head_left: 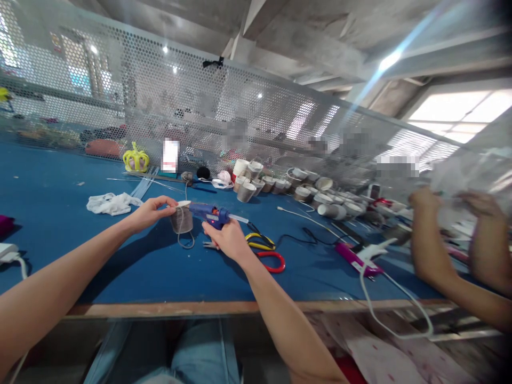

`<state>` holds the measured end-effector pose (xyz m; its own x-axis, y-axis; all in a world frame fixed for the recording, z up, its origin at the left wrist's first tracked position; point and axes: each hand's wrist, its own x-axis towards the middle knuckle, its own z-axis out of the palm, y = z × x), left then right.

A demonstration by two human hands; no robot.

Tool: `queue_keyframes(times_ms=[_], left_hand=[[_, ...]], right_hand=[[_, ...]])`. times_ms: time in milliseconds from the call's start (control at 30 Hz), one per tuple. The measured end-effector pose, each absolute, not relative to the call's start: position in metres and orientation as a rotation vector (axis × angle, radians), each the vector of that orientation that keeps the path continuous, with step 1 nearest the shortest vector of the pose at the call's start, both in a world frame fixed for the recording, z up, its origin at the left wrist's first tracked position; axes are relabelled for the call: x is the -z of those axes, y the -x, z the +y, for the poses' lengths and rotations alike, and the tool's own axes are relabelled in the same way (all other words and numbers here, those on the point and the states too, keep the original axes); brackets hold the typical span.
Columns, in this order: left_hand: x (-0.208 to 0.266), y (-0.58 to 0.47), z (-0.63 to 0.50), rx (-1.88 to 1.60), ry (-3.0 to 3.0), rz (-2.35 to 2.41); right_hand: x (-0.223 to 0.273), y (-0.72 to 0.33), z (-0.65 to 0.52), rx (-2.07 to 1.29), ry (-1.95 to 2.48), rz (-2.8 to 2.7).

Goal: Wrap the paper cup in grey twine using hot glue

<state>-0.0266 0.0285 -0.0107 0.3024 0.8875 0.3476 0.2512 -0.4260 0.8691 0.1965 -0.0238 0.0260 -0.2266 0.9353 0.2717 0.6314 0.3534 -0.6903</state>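
My right hand is wrapped around the handle of a blue hot glue gun, with a pale glue stick poking out of its back end. The gun's nozzle points left, at the rim of a small grey cord-wrapped pot. At that rim, the fingers of my left hand pinch the pot. A loop of grey cord hangs from it onto the blue tabletop. Beneath my right wrist lie scissors with red handles and a yellow-handled tool, partly hidden by the hand.
Several small pots stand and lie along the back. A white cloth, a lit phone and a yellow crown-shaped item are at the left. Right, a purple glue gun trails its cable near a co-worker's arms.
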Motion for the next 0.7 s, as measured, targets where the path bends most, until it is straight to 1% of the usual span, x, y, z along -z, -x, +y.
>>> queue_keyframes(times_ms=[700], left_hand=[[0.0102,0.0261,0.0282,-1.142,-1.822,1.014]], right_hand=[[-0.0277,-0.1959,-0.0245,-0.682,1.361,-1.904]])
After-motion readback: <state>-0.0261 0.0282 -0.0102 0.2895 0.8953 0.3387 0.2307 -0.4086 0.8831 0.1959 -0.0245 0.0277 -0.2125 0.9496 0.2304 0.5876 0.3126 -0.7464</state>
